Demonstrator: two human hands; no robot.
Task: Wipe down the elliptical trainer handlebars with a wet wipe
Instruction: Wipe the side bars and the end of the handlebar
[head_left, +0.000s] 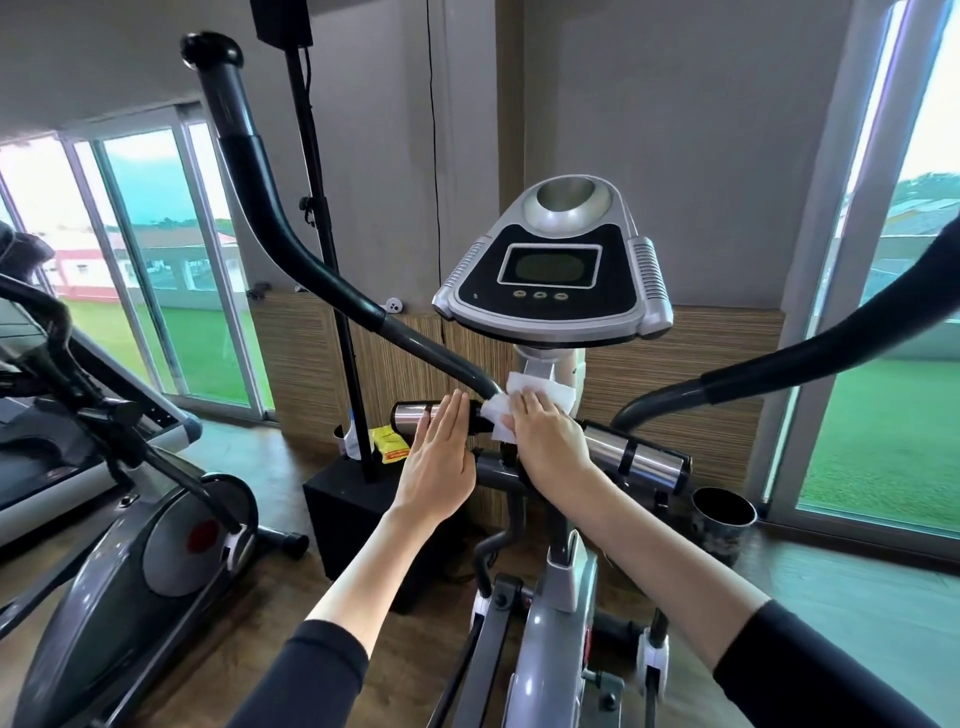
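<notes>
A big grey elliptical trainer (540, 649) stands in the middle of the room, right in front of the person. Another grey exercise machine (130, 545) stands to its left, near tall glass windows (171, 260) that show green grass outside. A long black handlebar (291, 234) bends up from the middle of the trainer to the top left. A second long black handlebar (831, 343) bends away to the right. Between them sits the grey and black console (550, 275) with a small dark screen. Behind the trainer, on the wood floor, is a black box (343, 509) with a thin black pole (332, 260) going up from it. Below the console runs a short bar (644, 457) with shiny silver grips at both ends. A dark cup (722, 514) stands near the right end of this bar. The left hand (441, 457) is flat, with its fingers straight and close together, and its fingertips touch the short bar just beside the left silver grip. The right hand (548, 439) lies flat on the white wet wipe (550, 392) and presses it down with straight fingers. The wipe is crumpled on the middle of the short bar, where the bottom of the left long handlebar passes it, just under the console. A small yellow packet (389, 444) lies on top of the black box, left of the left hand.
</notes>
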